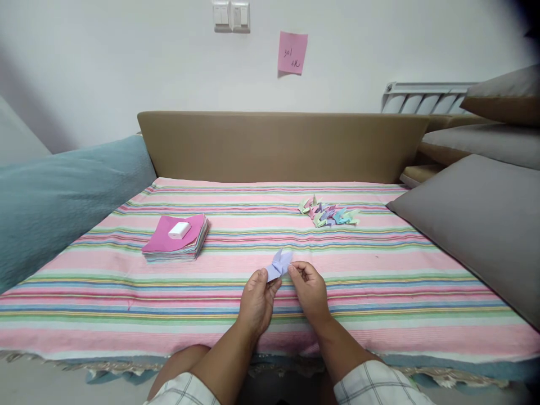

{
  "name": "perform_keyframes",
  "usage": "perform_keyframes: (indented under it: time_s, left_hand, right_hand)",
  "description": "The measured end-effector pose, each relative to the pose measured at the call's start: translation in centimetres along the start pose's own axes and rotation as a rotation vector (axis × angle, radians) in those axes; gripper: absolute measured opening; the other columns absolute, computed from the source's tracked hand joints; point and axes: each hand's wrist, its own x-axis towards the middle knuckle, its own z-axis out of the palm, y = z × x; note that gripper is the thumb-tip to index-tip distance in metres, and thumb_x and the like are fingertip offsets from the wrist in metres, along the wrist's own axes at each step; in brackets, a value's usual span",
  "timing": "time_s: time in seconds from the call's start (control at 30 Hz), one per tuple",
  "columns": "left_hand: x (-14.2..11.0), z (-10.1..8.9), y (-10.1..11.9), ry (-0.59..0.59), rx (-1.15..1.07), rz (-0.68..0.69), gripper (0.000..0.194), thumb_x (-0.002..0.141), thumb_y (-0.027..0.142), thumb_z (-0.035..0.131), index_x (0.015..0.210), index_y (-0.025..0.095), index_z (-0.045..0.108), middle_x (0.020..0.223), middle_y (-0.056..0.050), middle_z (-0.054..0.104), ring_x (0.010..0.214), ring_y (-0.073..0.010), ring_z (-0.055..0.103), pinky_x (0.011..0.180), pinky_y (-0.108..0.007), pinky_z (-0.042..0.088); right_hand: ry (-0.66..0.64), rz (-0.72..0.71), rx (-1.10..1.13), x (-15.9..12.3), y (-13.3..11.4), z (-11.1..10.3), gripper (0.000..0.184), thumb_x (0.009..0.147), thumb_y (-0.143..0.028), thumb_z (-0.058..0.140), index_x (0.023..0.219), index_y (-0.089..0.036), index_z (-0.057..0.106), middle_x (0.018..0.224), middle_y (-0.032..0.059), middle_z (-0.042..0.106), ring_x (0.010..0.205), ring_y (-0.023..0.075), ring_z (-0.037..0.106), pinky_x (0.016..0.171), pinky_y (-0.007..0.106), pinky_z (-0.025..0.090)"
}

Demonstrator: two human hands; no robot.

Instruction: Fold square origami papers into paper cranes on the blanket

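Note:
Held between both hands above the striped cloth is a small folded lavender paper (279, 265), with pointed flaps sticking up. My left hand (257, 298) pinches its left end between thumb and fingers. At the paper's right edge, my right hand (310, 287) is closed with thumb and forefinger on it. Beyond my right hand lies a cluster of folded paper pieces (327, 214) in green, pink, purple and blue. To the left stands a stack of paper sheets (177, 242), pink on top, with a small white block (179, 230) resting on it.
A pink striped cloth (236, 225) covers the seat, with a brown backrest (278, 146) behind. On the left is a blue-green cushion (76, 191); grey cushions (485, 219) pile up on the right. A pink note (292, 53) and light switches (232, 17) are on the wall.

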Motion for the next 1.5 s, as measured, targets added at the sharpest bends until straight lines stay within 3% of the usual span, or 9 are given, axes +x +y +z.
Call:
perform_keyframes:
  time_s: [0.9, 1.13, 1.5]
  left_hand:
    - [0.2, -0.5, -0.1, -0.02, 0.008, 0.002, 0.026, 0.066, 0.034, 0.076, 0.075, 0.015, 0.061, 0.077, -0.002, 0.065, 0.076, -0.0132, 0.061, 0.075, -0.028, 0.051]
    - [0.1, -0.4, 0.1, -0.067, 0.002, 0.004, 0.037, 0.074, 0.044, 0.067, 0.06, 0.014, 0.052, 0.071, 0.0, 0.055, 0.072, -0.012, 0.056, 0.075, -0.029, 0.049]
    - [0.1, -0.3, 0.1, -0.074, 0.028, -0.006, 0.037, 0.075, 0.044, 0.066, 0.059, 0.014, 0.05, 0.07, -0.001, 0.053, 0.071, -0.012, 0.053, 0.074, -0.029, 0.048]
  right_hand:
    - [-0.049, 0.025, -0.044, 0.5, 0.5, -0.3, 0.023, 0.07, -0.04, 0.066, 0.078, -0.018, 0.063, 0.073, 0.0015, 0.066, 0.07, 0.0158, 0.06, 0.067, 0.027, 0.048]
    - [0.013, 0.012, -0.075, 1.4, 0.8, -0.9, 0.028, 0.071, -0.045, 0.064, 0.076, -0.018, 0.062, 0.069, 0.0012, 0.064, 0.064, 0.0146, 0.057, 0.06, 0.026, 0.045]
    - [0.013, 0.023, -0.056, 1.5, 1.6, -1.0, 0.032, 0.07, -0.048, 0.065, 0.077, -0.017, 0.061, 0.07, 0.0015, 0.063, 0.063, 0.0143, 0.056, 0.061, 0.026, 0.045]
